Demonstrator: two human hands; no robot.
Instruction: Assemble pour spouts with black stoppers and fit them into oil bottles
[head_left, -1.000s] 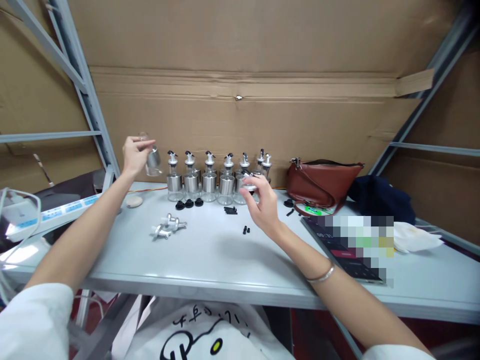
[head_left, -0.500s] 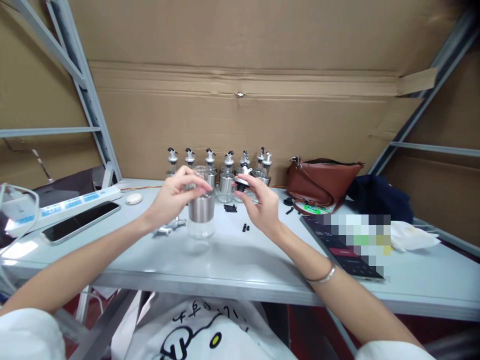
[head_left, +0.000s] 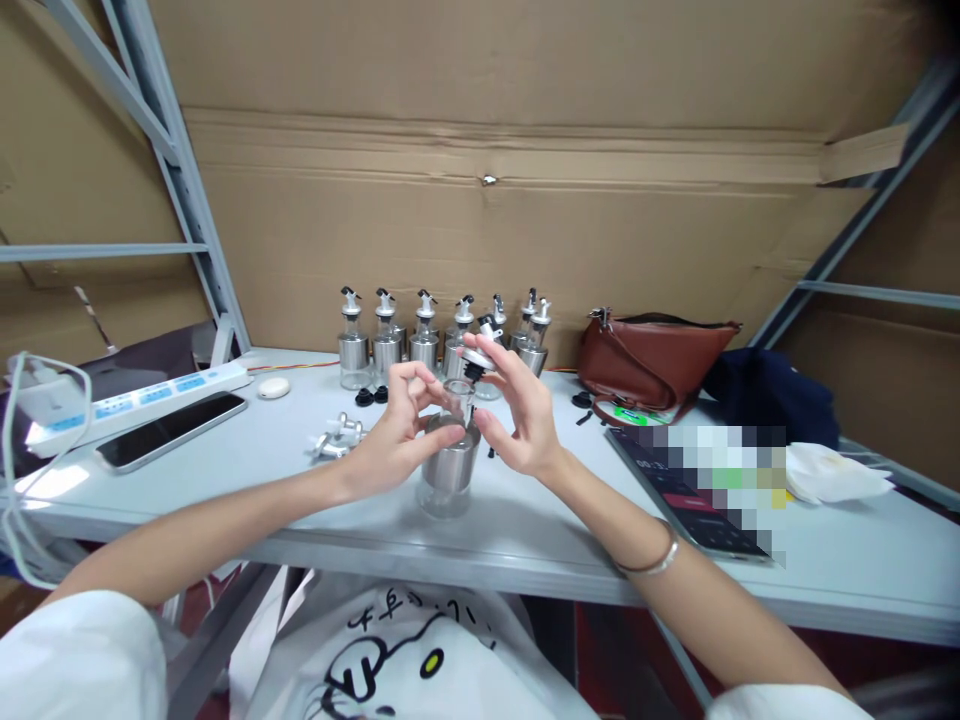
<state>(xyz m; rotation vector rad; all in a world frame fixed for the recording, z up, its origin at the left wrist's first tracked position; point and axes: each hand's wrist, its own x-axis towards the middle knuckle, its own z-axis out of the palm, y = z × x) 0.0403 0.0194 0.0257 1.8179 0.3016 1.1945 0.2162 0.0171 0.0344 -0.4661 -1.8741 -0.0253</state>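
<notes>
A glass bottle (head_left: pixel 451 466) with a steel sleeve stands upright near the table's front edge. My left hand (head_left: pixel 409 425) is closed around its upper part, thumb across the front. In my right hand (head_left: pixel 521 405) is a silver pourer spout (head_left: pixel 477 358) with a black stopper underneath, held by the fingers slightly tilted just above the bottle's mouth. The right thumb is close to the bottle neck; whether it touches I cannot tell. Behind my hands, several similar bottles (head_left: pixel 354 352) stand in a group with pourer spouts fitted.
Loose silver spout parts (head_left: pixel 339 437) lie left of my left hand, with black stoppers (head_left: pixel 373 396) behind. Further left are a phone (head_left: pixel 172 432), a power strip (head_left: pixel 139 402) and a white disc (head_left: pixel 274 387). At right lie a brown bag (head_left: pixel 652 360), a tablet (head_left: pixel 694 515) and white tissue (head_left: pixel 836 473).
My left hand has brought the bottle right and nearer to me. The pourer spout in my right hand is now over its mouth, the two hands closer together.
</notes>
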